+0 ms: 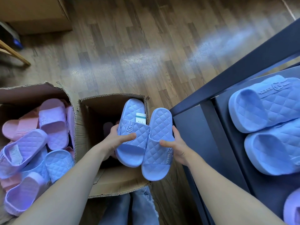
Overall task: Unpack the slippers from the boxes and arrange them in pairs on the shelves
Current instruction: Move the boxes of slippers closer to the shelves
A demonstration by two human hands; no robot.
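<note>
My left hand (116,139) grips a blue quilted slipper (132,125) with a paper tag tucked under its strap. My right hand (176,144) grips the matching blue slipper (158,153) beside it. Both slippers hang side by side above the right edge of an open cardboard box (97,111). To the right, a dark shelf (199,132) carries a pair of blue slippers (266,104) lying on it. A second open box (32,91) at the left holds several pink, lilac and blue slippers (53,120).
Another lilac slipper (292,208) shows at the shelf's lower right. A closed cardboard box (37,13) stands at the top left on the wooden floor (129,46). A wooden leg (14,52) crosses the left edge. My jeans (129,208) are below the box.
</note>
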